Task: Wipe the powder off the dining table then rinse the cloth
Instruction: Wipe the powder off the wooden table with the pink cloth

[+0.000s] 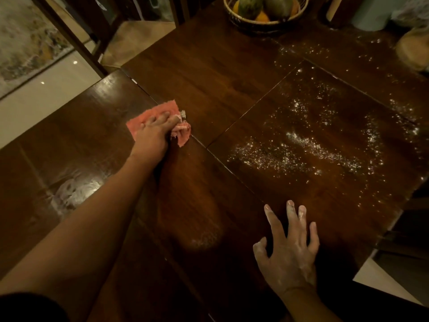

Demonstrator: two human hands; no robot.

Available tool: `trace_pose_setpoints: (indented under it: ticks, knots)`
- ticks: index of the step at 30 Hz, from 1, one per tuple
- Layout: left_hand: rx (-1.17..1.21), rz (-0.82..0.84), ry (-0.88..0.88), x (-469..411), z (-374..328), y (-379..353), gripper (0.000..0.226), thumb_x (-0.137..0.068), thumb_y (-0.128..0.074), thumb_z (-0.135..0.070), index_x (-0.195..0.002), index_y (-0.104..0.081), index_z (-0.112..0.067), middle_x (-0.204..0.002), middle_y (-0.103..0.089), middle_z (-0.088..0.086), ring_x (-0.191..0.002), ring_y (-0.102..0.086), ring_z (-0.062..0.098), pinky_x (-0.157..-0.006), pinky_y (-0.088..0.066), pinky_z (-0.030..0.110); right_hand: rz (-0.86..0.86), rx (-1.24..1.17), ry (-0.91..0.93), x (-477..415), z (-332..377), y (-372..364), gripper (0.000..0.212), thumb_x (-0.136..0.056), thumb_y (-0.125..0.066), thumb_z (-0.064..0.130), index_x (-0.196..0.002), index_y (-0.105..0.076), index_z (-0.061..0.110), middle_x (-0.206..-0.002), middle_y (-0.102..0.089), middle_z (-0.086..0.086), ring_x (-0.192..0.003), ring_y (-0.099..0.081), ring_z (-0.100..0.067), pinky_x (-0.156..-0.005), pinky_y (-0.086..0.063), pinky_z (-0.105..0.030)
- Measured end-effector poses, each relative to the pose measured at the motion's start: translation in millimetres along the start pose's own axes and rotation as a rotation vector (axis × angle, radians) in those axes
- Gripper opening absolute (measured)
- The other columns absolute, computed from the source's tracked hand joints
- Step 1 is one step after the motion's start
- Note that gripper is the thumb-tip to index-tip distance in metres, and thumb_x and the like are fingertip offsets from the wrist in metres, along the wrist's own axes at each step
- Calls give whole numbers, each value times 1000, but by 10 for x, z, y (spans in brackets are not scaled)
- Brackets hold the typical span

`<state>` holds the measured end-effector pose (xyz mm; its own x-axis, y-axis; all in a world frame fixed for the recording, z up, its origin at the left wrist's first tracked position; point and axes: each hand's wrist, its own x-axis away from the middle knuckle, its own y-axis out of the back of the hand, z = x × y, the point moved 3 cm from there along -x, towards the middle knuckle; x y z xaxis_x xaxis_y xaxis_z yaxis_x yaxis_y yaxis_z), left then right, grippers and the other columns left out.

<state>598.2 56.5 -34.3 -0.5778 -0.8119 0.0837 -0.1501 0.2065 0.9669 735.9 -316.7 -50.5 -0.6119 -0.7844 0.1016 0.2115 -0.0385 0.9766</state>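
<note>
On the dark wooden dining table (209, 77), my left hand (154, 132) lies on top of a pink cloth (162, 111) at the middle left, its fingers curled into the bunched cloth. White powder (301, 145) is scattered across the right half of the table, thickest in a band at the middle right. A faint smear of powder (204, 240) shows near the front. My right hand (289, 249) rests flat on the wood near the front edge with its fingers spread and dusted white.
A woven basket of fruit (265, 12) stands at the far edge. Pale containers (371, 12) and a round wooden object (413, 47) sit at the far right. A wet shiny patch (76, 194) marks the left panel. Chair frames (76, 38) stand beyond the table's left side.
</note>
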Motion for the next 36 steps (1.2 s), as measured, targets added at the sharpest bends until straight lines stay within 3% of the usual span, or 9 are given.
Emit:
trace_pose_setpoints:
  ticks: [6, 11, 14, 17, 20, 28, 32, 34, 36]
  knots:
    - [-85, 78, -135, 91, -234, -74, 65, -90, -48, -2, -147, -42, -33, -150, -42, 8, -139, -31, 42, -111, -26, 66, 17, 8, -8, 3, -10, -5, 69, -82, -37, 44, -149, -42, 29, -162, -25, -18, -152, -16, -38, -118, -19, -62]
    - [-91, 160, -181, 99, -239, -79, 66, -92, -45, -1, -147, -42, -37, -158, -33, 5, -144, -25, 43, -114, -21, 67, 10, -14, -13, 13, 2, 5, 69, -81, -36, 44, -149, -42, 30, -162, -25, -17, -153, -15, -37, -118, -18, -62]
    - [-55, 125, -84, -101, 6, 10, 63, -94, -43, -4, -146, -42, -40, -161, -30, 4, -144, -25, 44, -114, -26, 65, 10, -7, -16, 7, -3, 7, 69, -81, -37, 44, -149, -42, 30, -162, -26, -17, -152, -16, -37, -118, -19, -62]
    - [-24, 70, 23, -250, 122, 41, 62, -92, -45, 1, -144, -48, -31, -160, -31, 9, -142, -29, 47, -113, -28, 65, 15, -1, -15, 5, -4, 5, 69, -81, -37, 44, -149, -41, 31, -162, -25, -17, -153, -15, -37, -119, -18, -61]
    - [-50, 49, 55, -217, 16, 8, 60, -94, -46, -3, -146, -46, -33, -161, -30, 10, -144, -23, 49, -116, -21, 65, 0, -2, -10, 2, -6, 11, 69, -81, -38, 44, -148, -41, 30, -161, -27, -18, -152, -17, -37, -118, -18, -61]
    - [-62, 126, -170, 316, -601, -180, 60, -95, -51, -10, -146, -43, -40, -162, -27, 6, -146, -17, 48, -116, -15, 61, -6, 8, -9, 11, -3, 20, 69, -82, -37, 44, -148, -44, 28, -161, -28, -19, -151, -19, -38, -117, -22, -62]
    - [16, 196, -228, 353, -525, -166, 71, -87, -50, 0, -144, -45, -41, -165, -20, 2, -150, -10, 42, -118, -5, 63, 5, -6, -22, 3, -1, 17, 70, -81, -37, 44, -148, -44, 30, -161, -28, -17, -152, -19, -38, -117, -22, -63]
    - [70, 119, -159, 254, -285, -92, 65, -90, -49, -7, -142, -46, -45, -162, -27, 4, -149, -20, 39, -119, -13, 63, 2, -8, -25, 4, 3, 8, 70, -81, -37, 44, -149, -44, 30, -162, -27, -17, -152, -18, -37, -117, -22, -62]
    - [53, 15, 59, 86, 5, -43, 55, -97, -50, -18, -145, -41, -42, -162, -29, 6, -147, -26, 40, -118, -19, 63, -8, -8, -21, 3, 5, 7, 69, -81, -37, 43, -148, -44, 30, -161, -28, -17, -152, -19, -37, -117, -22, -62]
